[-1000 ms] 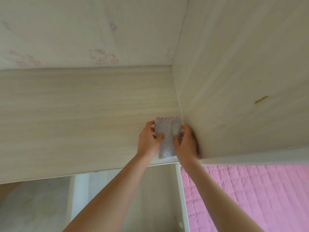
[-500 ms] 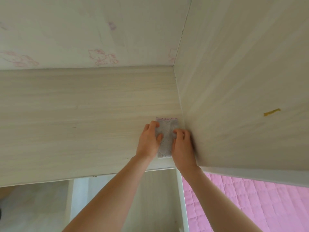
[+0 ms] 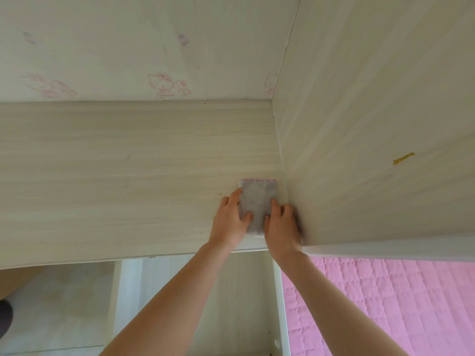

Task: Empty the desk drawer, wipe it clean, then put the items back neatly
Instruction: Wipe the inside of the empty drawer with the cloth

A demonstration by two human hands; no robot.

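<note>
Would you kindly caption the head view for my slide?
Both hands press a grey cloth flat on the wooden desk corner.

Cloth (image 3: 257, 201): grey, fluffy, folded to a small rectangle, pink scalloped edge at far end. Lies flat on pale wood-grain desk surface (image 3: 128, 176), in the right corner, just beside the side panel (image 3: 359, 124) (touching or not: cannot tell). Near end reaches almost to the surface's front edge.
</note>
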